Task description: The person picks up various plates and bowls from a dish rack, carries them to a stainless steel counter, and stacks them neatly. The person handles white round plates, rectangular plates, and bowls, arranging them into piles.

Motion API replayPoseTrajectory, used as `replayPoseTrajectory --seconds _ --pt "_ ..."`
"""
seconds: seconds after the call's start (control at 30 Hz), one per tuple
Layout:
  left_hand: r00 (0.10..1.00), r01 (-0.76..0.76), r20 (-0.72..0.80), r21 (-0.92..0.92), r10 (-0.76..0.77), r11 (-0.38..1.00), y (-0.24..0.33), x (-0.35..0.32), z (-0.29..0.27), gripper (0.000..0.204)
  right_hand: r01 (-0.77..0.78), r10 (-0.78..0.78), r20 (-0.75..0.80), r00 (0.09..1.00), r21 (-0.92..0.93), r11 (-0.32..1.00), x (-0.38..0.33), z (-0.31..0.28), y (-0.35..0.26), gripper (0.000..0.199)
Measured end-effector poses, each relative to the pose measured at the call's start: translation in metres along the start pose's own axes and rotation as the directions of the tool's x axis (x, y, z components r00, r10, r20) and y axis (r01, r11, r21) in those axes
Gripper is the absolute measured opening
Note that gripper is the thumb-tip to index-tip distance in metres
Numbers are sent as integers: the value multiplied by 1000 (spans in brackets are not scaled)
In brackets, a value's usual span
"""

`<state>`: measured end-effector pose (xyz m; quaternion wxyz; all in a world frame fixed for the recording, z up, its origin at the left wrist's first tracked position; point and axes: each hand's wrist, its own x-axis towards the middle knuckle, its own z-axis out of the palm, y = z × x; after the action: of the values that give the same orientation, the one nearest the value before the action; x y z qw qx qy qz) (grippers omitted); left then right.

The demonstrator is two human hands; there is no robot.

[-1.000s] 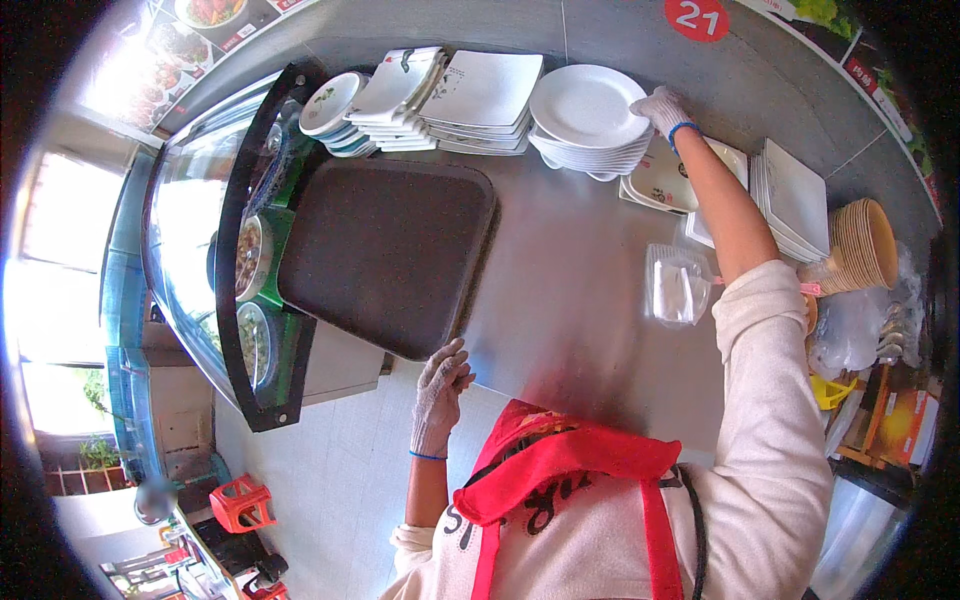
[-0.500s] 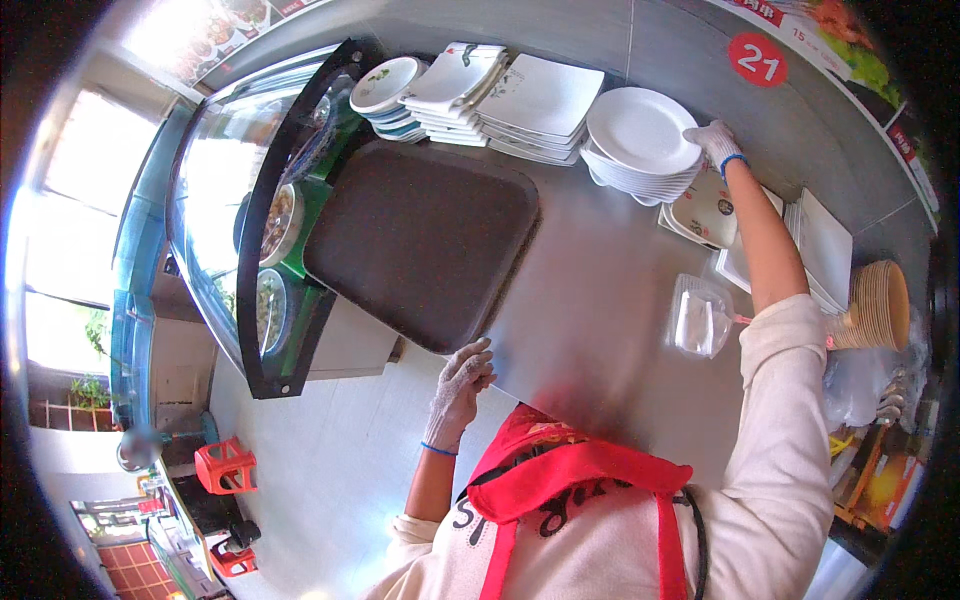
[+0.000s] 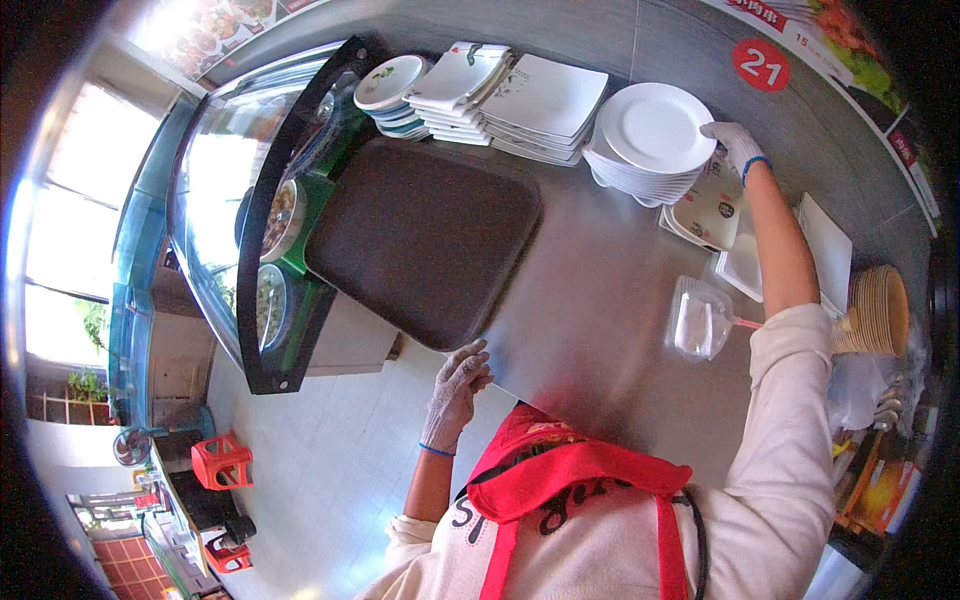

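Observation:
My right hand (image 3: 738, 150), in a pale knit glove with a blue cuff, pinches the right rim of a round white plate (image 3: 659, 127). That plate lies off-centre on a stack of white bowls or plates (image 3: 640, 182) with small side lugs. My left hand (image 3: 456, 398), gloved alike, is at the counter's front edge beside the near corner of a dark brown tray (image 3: 425, 240). Its fingers are curled together, with nothing visible in them. Whether it touches the tray I cannot tell.
Square white plates (image 3: 550, 95), folded-looking white dishes (image 3: 460, 78) and small round dishes (image 3: 390, 82) line the wall. A glass display case (image 3: 270, 220) stands left. To the right are a clear plastic scoop (image 3: 700, 318), patterned dishes (image 3: 708, 208) and stacked tan paper bowls (image 3: 880, 310).
My right hand has moved slightly right, and the top white plate has shifted up and right over its stack. My left hand stays almost where it was.

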<state>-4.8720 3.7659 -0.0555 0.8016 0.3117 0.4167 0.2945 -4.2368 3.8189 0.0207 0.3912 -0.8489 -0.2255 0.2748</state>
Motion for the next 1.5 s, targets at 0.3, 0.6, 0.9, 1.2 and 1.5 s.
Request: replayPoseTrajectory --seconds 0.3,0.6,0.9,1.2,1.5 --pt "996 -8 84 46 4 999 1 5 6 49 -62 9 -154 988 -348 935 -81 8 -33 40" --pt "992 -13 129 50 6 999 5 4 24 47 259 -258 -126 958 -12 966 -167 -11 41 35" --pt "983 11 183 121 -33 993 -9 -3 41 52 -222 80 283 956 517 826 -416 45 142 32" --pt "901 80 395 251 -178 965 -22 -8 92 41 -244 282 21 959 566 788 -510 41 186 23" --pt "815 7 524 417 -247 909 -7 -25 54 41 -194 481 -275 832 669 718 -619 98 221 23"
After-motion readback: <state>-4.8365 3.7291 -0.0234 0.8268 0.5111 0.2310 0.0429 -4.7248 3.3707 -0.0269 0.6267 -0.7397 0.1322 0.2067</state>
